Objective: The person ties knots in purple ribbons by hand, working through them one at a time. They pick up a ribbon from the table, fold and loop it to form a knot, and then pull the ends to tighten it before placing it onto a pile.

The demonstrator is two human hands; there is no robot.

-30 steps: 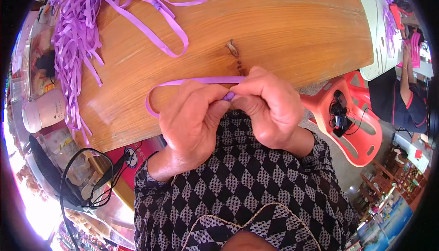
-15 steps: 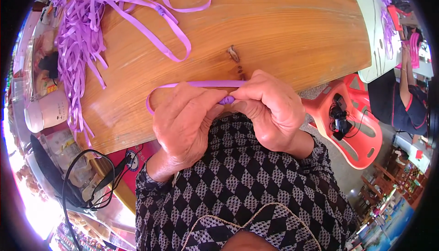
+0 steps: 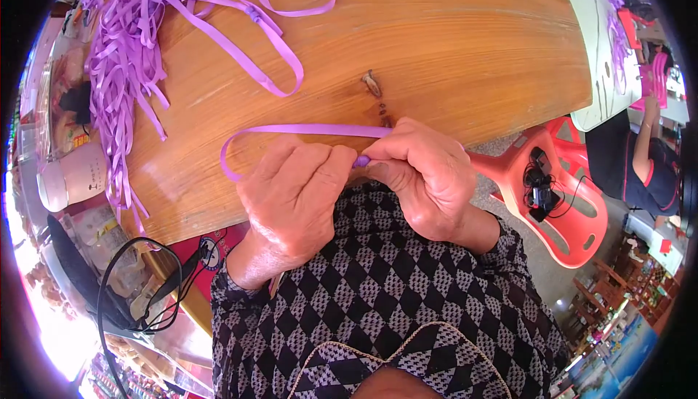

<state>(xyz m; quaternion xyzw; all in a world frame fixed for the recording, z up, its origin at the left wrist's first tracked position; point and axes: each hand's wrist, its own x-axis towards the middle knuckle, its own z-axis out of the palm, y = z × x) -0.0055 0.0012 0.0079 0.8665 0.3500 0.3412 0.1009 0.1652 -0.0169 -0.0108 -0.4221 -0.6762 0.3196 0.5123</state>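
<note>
A flat purple ribbon [image 3: 313, 129] runs in a loop between my two hands, just above the near edge of the wooden table. Its small purple knot [image 3: 362, 160] shows between my fingertips. My left hand [image 3: 294, 199] is closed, pinching the ribbon on the knot's left side. With thumb and forefinger, my right hand [image 3: 422, 181] grips it at the knot's right side. The ribbon's loop bends round beyond my left knuckles, and part of it is hidden behind that hand.
A big heap of purple ribbons [image 3: 131, 57] hangs over the table's left side, one knotted loop [image 3: 240, 64] trailing onto the wooden table [image 3: 465, 57]. A white cup [image 3: 76, 177] stands at left. Right are a red plastic stool [image 3: 571, 217] with a black cable and another person [image 3: 643, 159].
My left hand has shifted slightly left and down, and the loop has spread a little further left. The knot looks smaller and rounder. My right hand has barely moved.
</note>
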